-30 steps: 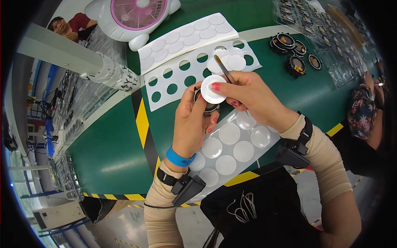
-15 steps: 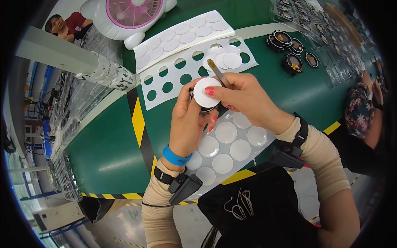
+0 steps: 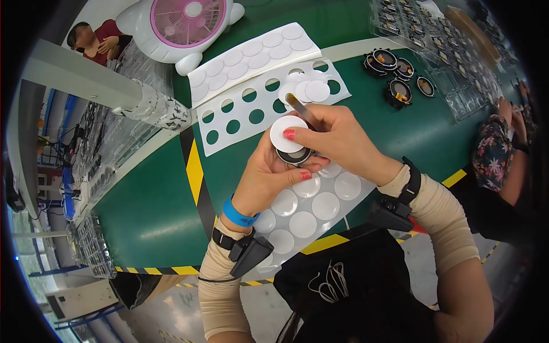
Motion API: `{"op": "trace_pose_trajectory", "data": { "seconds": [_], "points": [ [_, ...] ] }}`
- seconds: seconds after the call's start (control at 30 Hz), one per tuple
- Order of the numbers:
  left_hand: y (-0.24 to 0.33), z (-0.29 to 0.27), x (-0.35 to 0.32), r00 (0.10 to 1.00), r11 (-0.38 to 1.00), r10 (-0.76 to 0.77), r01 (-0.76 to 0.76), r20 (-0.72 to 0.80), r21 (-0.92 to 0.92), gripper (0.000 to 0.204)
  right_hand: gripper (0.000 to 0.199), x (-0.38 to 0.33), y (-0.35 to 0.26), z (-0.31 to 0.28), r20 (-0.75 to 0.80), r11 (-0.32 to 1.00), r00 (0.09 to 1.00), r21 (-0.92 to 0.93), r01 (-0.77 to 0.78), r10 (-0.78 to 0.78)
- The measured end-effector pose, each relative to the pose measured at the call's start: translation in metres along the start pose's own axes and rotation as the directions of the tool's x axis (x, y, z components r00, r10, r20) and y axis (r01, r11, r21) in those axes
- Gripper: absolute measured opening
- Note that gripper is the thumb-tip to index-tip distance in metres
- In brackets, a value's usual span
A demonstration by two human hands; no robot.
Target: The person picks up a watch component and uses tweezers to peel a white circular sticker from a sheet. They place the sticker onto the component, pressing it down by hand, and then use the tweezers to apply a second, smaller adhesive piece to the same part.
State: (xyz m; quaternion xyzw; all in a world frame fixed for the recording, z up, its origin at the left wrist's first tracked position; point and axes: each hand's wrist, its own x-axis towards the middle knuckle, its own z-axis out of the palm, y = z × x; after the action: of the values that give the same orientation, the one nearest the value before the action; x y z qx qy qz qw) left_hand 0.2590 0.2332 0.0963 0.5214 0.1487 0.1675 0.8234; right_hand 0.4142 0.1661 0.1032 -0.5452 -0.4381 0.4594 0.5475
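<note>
A small round black speaker (image 3: 294, 158) lies in my left hand (image 3: 258, 174), with the thumb along its near side and fingers beneath. My right hand (image 3: 342, 136) pinches a white round disc (image 3: 283, 132), red-nailed thumb on top. The disc covers the far part of the speaker; whether they touch I cannot tell. Also in my right hand, a slim metal tool (image 3: 301, 109) with a yellowish end points up and away. Below my hands lies a translucent sheet of round white discs (image 3: 303, 224). Beyond them, loose white discs (image 3: 316, 90) sit on a white sheet with punched holes (image 3: 217, 145).
Several round black speakers (image 3: 398, 93) stand at the far right, near clear plastic trays (image 3: 452, 94). A white fan with a pink ring (image 3: 189, 60) is at the back left. A wrapped post (image 3: 166, 111) rises at the left; another person's arm (image 3: 496, 151) is at the right.
The speaker shows more from under the white disc. My left thumb has come round to the speaker's near side, and both hands have shifted slightly.
</note>
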Motion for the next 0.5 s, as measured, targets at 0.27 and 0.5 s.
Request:
{"op": "trace_pose_trajectory", "data": {
  "seconds": [0.27, 0.5],
  "points": [
    [0.002, 0.001, -0.002, 0.999, 0.997, 0.022, -0.025, -0.046, -0.078, 0.073, 0.014, -0.002, 0.0, 0.001, 0.049, 0.991, 0.991, -0.054, 0.124, -0.122],
    [0.001, -0.001, -0.003, 0.999, 0.997, 0.039, -0.041, -0.038, -0.063, 0.074, 0.015, -0.005, -0.01, 0.003, 0.059, 0.99, 0.99, -0.045, 0.131, -0.129]
  ]
}}
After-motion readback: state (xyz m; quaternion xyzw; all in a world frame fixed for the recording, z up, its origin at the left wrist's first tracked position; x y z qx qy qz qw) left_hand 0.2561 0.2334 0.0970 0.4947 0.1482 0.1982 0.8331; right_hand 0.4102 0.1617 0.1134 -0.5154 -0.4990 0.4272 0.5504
